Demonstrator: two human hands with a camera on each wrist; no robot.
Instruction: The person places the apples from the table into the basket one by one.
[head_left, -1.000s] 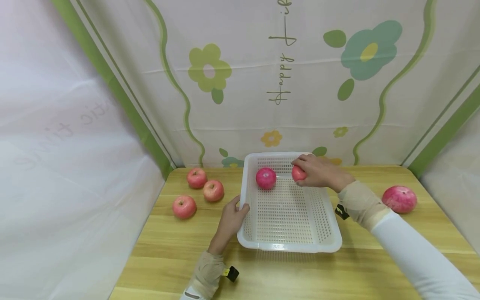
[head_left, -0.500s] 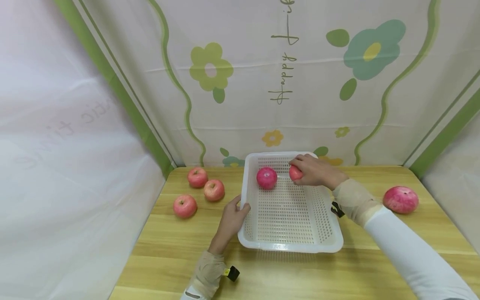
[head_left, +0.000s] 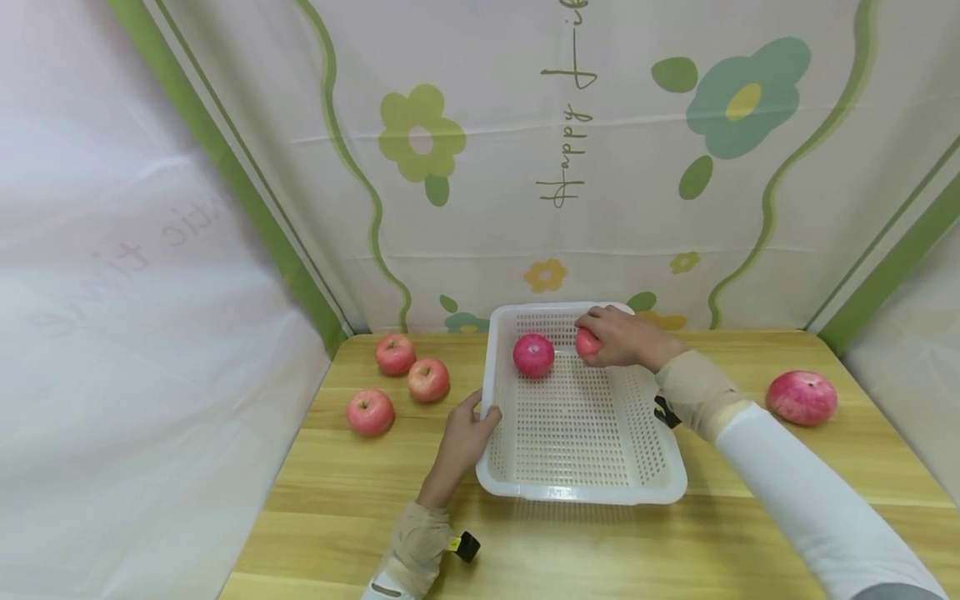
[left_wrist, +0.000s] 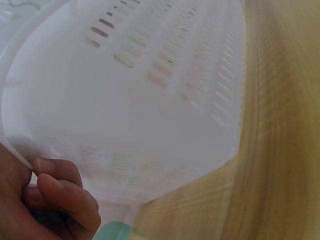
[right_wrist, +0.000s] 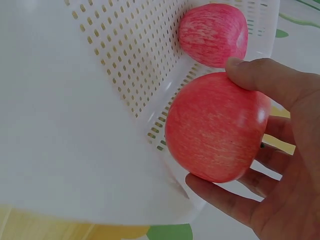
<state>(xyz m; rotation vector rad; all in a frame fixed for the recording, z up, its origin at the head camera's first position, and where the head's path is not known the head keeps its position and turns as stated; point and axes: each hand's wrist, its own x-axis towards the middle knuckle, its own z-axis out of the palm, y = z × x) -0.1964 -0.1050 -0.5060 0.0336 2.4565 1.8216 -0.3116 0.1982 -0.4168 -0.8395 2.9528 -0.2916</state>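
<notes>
The right grip (head_left: 622,337), its thumb and fingers curled round the sides, holds a glossy red round apple (right_wrist: 217,127) within the far right part of a white perforated plastic basket (head_left: 570,425); contact with the floor is unclear. The left grip (head_left: 461,437) pinches the basket's left rim, a sound hold on light, slightly flexible plastic. The apple is probably firm, moderately light, smooth enough to slip and easily bruised, best taken round its widest part.
</notes>
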